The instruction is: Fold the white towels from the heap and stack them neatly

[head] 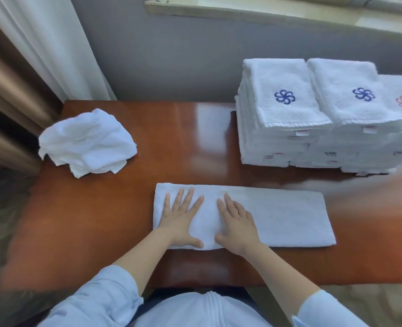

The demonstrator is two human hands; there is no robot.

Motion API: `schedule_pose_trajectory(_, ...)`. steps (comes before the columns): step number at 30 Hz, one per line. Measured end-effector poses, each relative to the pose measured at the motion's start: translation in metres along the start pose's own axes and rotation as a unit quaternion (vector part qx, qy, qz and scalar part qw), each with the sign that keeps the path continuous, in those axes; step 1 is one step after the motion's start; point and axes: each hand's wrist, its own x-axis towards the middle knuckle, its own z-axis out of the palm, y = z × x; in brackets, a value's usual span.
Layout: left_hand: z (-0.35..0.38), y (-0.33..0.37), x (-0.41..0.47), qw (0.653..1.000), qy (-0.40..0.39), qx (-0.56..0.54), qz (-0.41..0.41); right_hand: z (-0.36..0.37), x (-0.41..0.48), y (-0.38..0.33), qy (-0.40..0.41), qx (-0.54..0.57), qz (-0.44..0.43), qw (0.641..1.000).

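Palms flat, fingers spread, my left hand and right hand press the long white terry towel on the glossy red-brown wooden table; uneven smoothing could skew its layers.

Wooden table, towel (flat), heap, stacks

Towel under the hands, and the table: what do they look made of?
Towel: likely cotton terry, white and matte, with a fine nubby pile and a soft, thick edge. Table: probably wood or veneer under glossy reddish-brown lacquer, since bright reflections show on its top.
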Motion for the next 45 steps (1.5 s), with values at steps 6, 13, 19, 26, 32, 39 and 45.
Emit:
schedule_pose_trajectory(6,-0.004,-0.027,-0.008,1.000,-0.024,0.015,0.012,0.004,0.003,-0.028,0.004,0.036,0.016,0.999)
schedule_pose_trajectory(13,-0.029,0.001,-0.001,0.992,0.111,-0.044,0.030,-0.015,-0.013,-0.004,0.094,0.166,0.065,0.979)
schedule_pose_trajectory(19,-0.046,0.063,0.021,0.976,0.130,-0.136,0.108,-0.041,-0.034,0.045,0.175,0.228,0.162,0.944)
schedule_pose_trajectory(26,-0.048,0.152,0.053,0.974,0.085,-0.176,0.118,-0.066,-0.056,0.137,0.172,0.235,0.250,0.923)
schedule_pose_trajectory(32,-0.039,0.218,0.073,0.976,0.046,-0.194,0.090,-0.073,-0.058,0.199,0.071,0.250,0.299,0.918)
schedule_pose_trajectory(39,-0.030,0.256,0.082,0.989,0.010,-0.142,0.027,-0.072,-0.050,0.220,0.018,0.400,0.265,0.877)
schedule_pose_trajectory(45,-0.028,0.265,0.079,0.980,0.009,-0.198,-0.021,-0.082,-0.050,0.221,-0.001,0.569,0.258,0.781)
